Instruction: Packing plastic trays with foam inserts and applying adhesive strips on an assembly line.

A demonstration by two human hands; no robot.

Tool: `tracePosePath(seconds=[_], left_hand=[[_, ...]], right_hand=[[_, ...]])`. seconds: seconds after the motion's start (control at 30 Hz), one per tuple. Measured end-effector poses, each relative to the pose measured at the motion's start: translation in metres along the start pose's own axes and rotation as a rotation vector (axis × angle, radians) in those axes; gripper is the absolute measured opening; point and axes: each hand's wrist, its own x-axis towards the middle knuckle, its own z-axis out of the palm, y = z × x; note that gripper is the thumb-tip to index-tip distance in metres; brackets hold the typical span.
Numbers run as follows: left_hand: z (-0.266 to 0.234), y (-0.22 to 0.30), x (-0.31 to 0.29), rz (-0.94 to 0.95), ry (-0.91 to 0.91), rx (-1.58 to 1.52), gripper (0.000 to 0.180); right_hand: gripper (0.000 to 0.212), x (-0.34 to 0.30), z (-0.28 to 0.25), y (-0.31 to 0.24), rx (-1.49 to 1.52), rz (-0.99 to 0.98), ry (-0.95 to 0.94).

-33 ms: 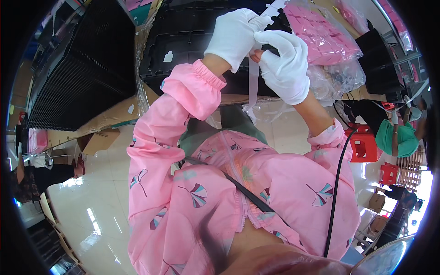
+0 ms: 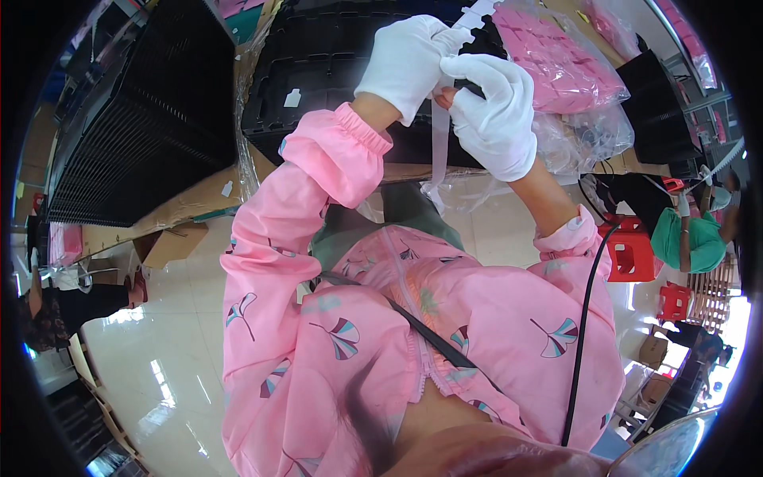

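Observation:
Close together over a black plastic panel [image 2: 318, 56], my two hands wear white gloves. My left hand [image 2: 405, 67] is closed, its fingertips pinched at a translucent strip [image 2: 439, 151] that hangs down between the hands. My right hand [image 2: 497, 119] is pinched at the upper part of that strip, with bare fingertips poking out of the glove. The exact contact is hidden by the fingers. A small white tag-shaped piece [image 2: 292, 98] lies on the panel, left of my left hand. Beyond the fingers, a whitish strip [image 2: 477, 13] runs toward the top edge.
Pink pieces in clear plastic wrap [image 2: 556, 60] lie right of my hands. A large ribbed black panel [image 2: 151, 111] stands at left, by an open cardboard box [image 2: 176, 242]. Red stools [image 2: 632, 250] and a person in green [image 2: 691, 238] are at right; another person [image 2: 79, 294] is at left.

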Motion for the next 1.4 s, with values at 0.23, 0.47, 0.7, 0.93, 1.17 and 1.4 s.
tracePosePath(seconds=[0.23, 0.47, 0.7, 0.93, 1.17, 1.4], left_hand=[[-0.012, -0.005, 0.008, -0.162, 0.035, -0.207, 0.02], [-0.028, 0.02, -0.027, -0.272, -0.331, -0.326, 0.023], [-0.073, -0.01, -0.071, 0.304, -0.06, 0.399, 0.027], [-0.116, -0.029, -0.082, 0.186, 0.213, 0.389, 0.019], [-0.122, -0.034, -0.084, 0.293, 0.136, 0.564, 0.023], [-0.124, -0.033, -0.079, 0.352, 0.152, 0.592, 0.019]], right_hand=[[0.017, 0.013, -0.003, -0.002, 0.108, 0.047, -0.017], [0.025, 0.039, 0.064, 0.124, 0.767, 0.894, -0.408], [0.021, 0.119, 0.201, 0.153, 0.704, 0.512, -0.786], [0.018, 0.154, 0.272, 0.156, 0.521, 0.281, -1.1], [0.012, 0.165, 0.299, 0.161, 0.409, 0.127, -1.204], [0.011, 0.17, 0.308, 0.16, 0.362, 0.055, -1.268]])
